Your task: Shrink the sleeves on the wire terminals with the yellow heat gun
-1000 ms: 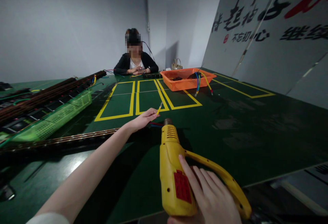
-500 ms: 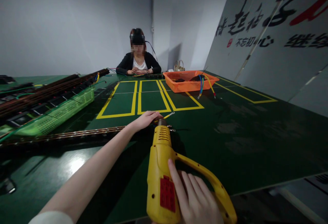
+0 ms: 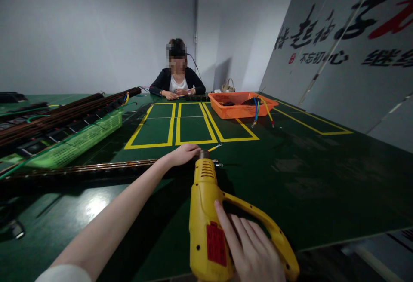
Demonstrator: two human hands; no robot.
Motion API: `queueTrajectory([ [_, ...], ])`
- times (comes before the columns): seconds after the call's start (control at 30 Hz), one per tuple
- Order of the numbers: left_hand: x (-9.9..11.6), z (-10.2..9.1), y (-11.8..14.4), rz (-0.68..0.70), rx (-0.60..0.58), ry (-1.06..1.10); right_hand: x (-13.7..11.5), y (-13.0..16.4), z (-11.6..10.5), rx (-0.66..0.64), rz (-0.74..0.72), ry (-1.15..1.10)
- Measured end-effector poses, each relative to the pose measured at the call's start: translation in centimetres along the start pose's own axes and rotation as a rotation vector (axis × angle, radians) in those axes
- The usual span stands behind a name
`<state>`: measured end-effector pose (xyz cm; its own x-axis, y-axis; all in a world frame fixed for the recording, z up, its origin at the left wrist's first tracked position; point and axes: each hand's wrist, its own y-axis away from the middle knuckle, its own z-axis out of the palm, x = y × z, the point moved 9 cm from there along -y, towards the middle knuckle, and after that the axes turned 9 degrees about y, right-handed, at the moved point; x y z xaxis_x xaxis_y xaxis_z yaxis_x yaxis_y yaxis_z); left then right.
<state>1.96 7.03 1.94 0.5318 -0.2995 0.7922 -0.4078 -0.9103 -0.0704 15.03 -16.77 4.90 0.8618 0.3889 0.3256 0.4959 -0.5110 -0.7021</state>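
Gripping a yellow heat gun [image 3: 208, 213], foreground centre: right hand [image 3: 251, 247], forefinger along the body. Behind its nozzle [image 3: 204, 154], partly blocked: left hand [image 3: 184, 155], pinching a yellow lead [image 3: 213, 148], ring terminal [image 3: 220, 145] outward. Leftward: long dark strip [image 3: 97, 167]; green basket [image 3: 90, 138] under stacked strips [image 3: 64, 120]. Farther: orange basket [image 3: 226, 111], wires [image 3: 256, 112] over its rim; seated co-worker [image 3: 177, 83].

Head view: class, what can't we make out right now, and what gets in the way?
- Where the yellow wire meets the left hand, head view: hidden by the gun's nozzle.
- Right hand's thumb, head view: hidden behind hand and gun.
- Words on the red label, head view: too small and blurred.
- Basket's floor, head view: mostly hidden by its near wall.
- Red character, head view: cut off by the right edge.
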Motion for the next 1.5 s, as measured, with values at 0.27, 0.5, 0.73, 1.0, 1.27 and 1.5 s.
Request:
queueTrajectory([
  [0.27, -1.4, 0.2, 0.5, -0.111, -0.167, -0.023, 2.0, 2.0, 1.0, -0.041, 0.007, 0.072],
  [0.5, -2.8, -0.4, 0.3, -0.186, -0.101, 0.096, 1.8, 2.7, 1.6, -0.065, 0.003, 0.095],
  [0.73, -3.1, -0.3, -0.1, -0.188, -0.076, 0.101, 0.5, 0.7, 0.1, -0.005, 0.055, 0.039],
  [1.0, -2.6, -0.6, -0.3, -0.136, -0.064, 0.053, -2.6, 1.6, 1.4, 0.075, 0.104, 0.036],
  [1.27, -2.0, -0.5, 0.2, -0.127, -0.069, 0.051, -0.7, -0.3, 0.0, 0.026, -0.031, 0.035],
  [1.5, -2.7, -0.5, 0.2, -0.158, -0.048, 0.08, 1.4, 1.5, 0.5, 0.002, -0.088, 0.118],
])
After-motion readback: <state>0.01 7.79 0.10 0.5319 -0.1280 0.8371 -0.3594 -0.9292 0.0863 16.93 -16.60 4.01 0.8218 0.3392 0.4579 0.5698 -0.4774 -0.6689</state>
